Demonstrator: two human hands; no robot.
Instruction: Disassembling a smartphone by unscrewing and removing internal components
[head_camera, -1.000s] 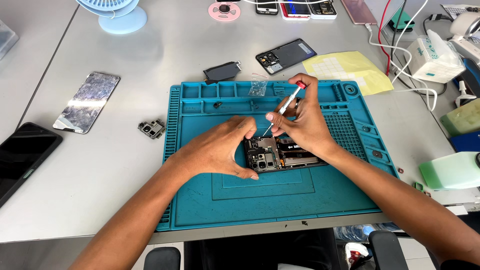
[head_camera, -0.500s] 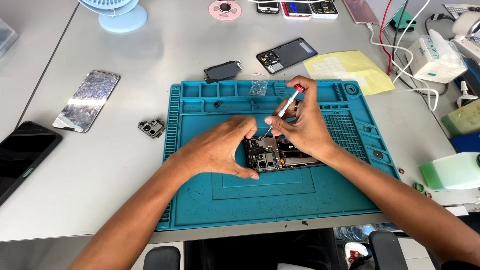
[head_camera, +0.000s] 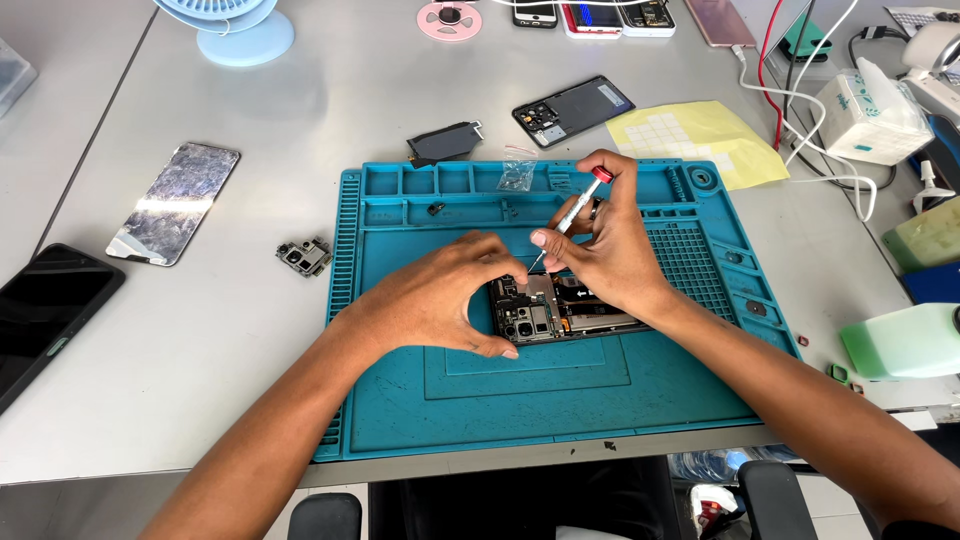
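An opened phone (head_camera: 548, 310) with its circuit boards showing lies in the middle of a teal repair mat (head_camera: 520, 400). My left hand (head_camera: 435, 295) curls around the phone's left end, thumb and fingers pressing it to the mat. My right hand (head_camera: 610, 250) covers the phone's right part and holds a thin screwdriver (head_camera: 572, 212) with a red cap. The screwdriver tilts, its tip down on the phone's upper left corner.
On the grey table: a small camera module (head_camera: 303, 256), a shiny back cover (head_camera: 175, 202), a black phone (head_camera: 45, 310), a dark part (head_camera: 443, 142), a phone frame (head_camera: 573, 110), a yellow sheet (head_camera: 695, 135), a fan base (head_camera: 240, 35), cables (head_camera: 800, 90) and green bottles (head_camera: 905, 340) at right.
My right hand has turned the screwdriver slightly between its fingers; its cap has shifted a little. The left hand and the phone have stayed in place.
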